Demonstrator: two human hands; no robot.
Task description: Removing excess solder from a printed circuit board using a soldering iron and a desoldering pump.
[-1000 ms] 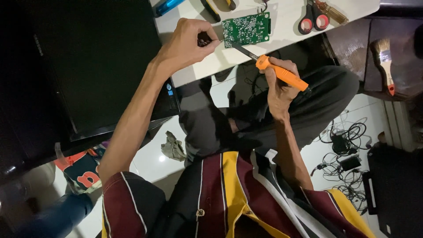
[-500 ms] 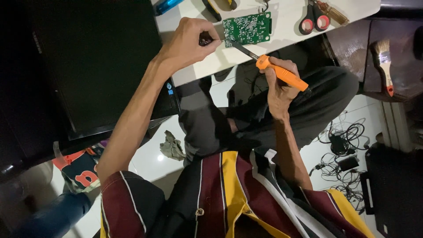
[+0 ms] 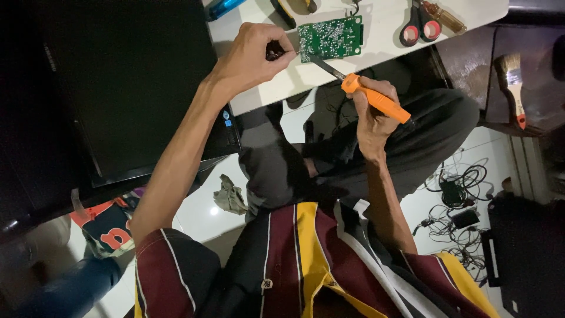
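Board [image 3: 329, 37] flat on the white table [image 3: 382, 35]; left hand [image 3: 253, 56] pinches a small dark tool beside its edge, right hand [image 3: 371, 115] grips the orange iron [image 3: 368, 94], tip slanting onto the board.

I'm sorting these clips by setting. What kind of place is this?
Probably a small electronics repair spot, perhaps at home. A green circuit board lies on a white table, the right hand holds an orange-handled soldering iron to it, and tangled cables lie on the floor.
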